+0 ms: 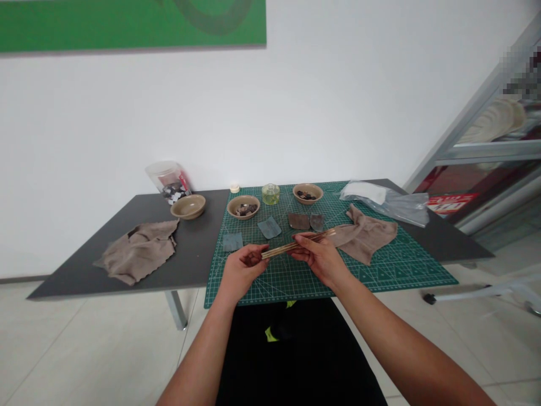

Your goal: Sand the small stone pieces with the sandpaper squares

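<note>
Both of my hands hold a pair of thin wooden sticks (pixel 327 233) above the green cutting mat (pixel 393 265). My left hand (pixel 242 269) curls its fingers round the near end of the sticks. Further along, my right hand (pixel 318 255) pinches their middle, and the far tips point right towards a brown cloth (pixel 367 235) lying on the mat. Small grey sandpaper pieces (pixel 269 227) lie on the mat just beyond my hands.
A dark table (pixel 84 265) carries the mat, three tan bowls (pixel 188 206), a small glass jar (pixel 270 193), a tipped plastic tub (pixel 169 180), another brown cloth (pixel 139 251) at the left and a plastic bag (pixel 389 200) at the right. A metal rack (pixel 486 146) stands right.
</note>
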